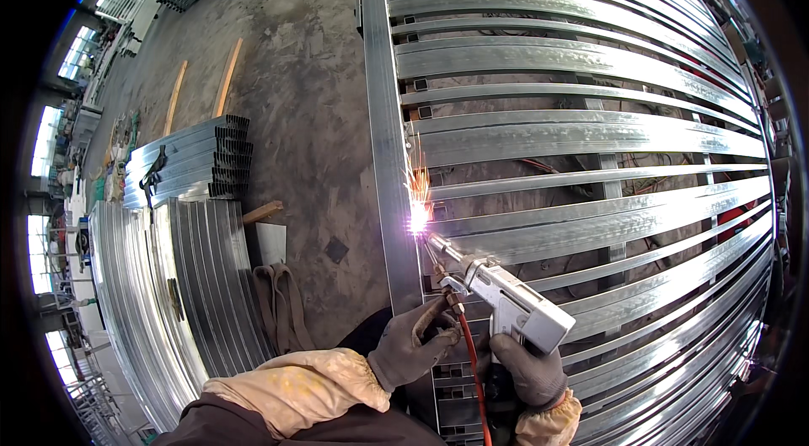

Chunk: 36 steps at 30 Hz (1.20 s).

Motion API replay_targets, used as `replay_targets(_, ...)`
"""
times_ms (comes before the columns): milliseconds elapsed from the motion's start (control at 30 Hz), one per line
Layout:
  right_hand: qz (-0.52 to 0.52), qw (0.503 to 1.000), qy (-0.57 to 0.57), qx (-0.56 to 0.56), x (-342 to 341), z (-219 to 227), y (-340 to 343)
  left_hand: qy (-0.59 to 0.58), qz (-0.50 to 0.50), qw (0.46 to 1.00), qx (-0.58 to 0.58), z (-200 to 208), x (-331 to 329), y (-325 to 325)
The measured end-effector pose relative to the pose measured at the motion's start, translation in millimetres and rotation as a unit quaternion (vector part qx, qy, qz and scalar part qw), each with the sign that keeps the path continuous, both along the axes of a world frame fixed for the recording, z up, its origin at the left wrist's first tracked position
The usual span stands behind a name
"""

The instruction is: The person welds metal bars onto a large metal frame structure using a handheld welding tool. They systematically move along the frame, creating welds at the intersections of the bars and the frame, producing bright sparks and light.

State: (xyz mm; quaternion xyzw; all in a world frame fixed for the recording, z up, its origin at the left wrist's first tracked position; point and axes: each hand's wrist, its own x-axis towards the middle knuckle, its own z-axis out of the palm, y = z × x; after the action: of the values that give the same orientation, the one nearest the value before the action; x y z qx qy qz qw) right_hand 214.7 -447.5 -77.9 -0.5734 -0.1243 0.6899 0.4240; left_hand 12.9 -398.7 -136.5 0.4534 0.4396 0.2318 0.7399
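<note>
My right hand [531, 370], in a grey glove, is closed round the grip of a white handheld welding gun [522, 307]. The gun's metal nozzle points up and left at the seam where a crossbar meets a long side rail [392, 151]. A bright pinkish-white weld spot [419, 221] glows at the tip and orange sparks fly upward from it. A red hose [470, 362] runs to a brass fitting on a thin wire-feed tube beside the nozzle. My left hand [413, 345], also gloved, has its fingers curled at that fitting, its fingertips partly hidden.
Many parallel galvanized bars [581, 134] fill the right side, with cables on the floor beneath them. At left lie stacked metal channels [173, 269], a smaller bundle [185, 163] and wooden strips [227, 79]. A brown strap [281, 307] lies beside the stack on the concrete floor [312, 109].
</note>
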Motion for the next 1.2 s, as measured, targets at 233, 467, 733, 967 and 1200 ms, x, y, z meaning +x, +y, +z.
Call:
replay_targets(233, -0.004, 1.000, 0.011, -0.007, -0.4, 1.6, -0.9, -0.020, -0.004, 0.999, -0.032, -2.8, -3.6, -1.7)
replay_targets(467, 0.005, 1.000, 0.006, -0.001, 0.5, 1.3, -3.0, -0.031, 0.000, 0.999, -0.039, -4.8, -3.5, -3.3)
replay_targets(733, -0.009, 1.000, 0.000, 0.001, -0.7, 3.9, -4.6, -0.031, 0.005, 0.999, -0.040, -6.1, -3.4, -4.1)
replay_targets(967, -0.018, 1.000, 0.009, 0.004, -0.5, 5.2, -6.3, -0.040, -0.009, 0.998, -0.044, -6.1, -4.1, -4.3)
replay_targets(1200, -0.015, 1.000, 0.011, 0.007, 0.0, 6.1, -7.7, -0.035, -0.012, 0.998, -0.050, -5.3, -4.6, -4.3)
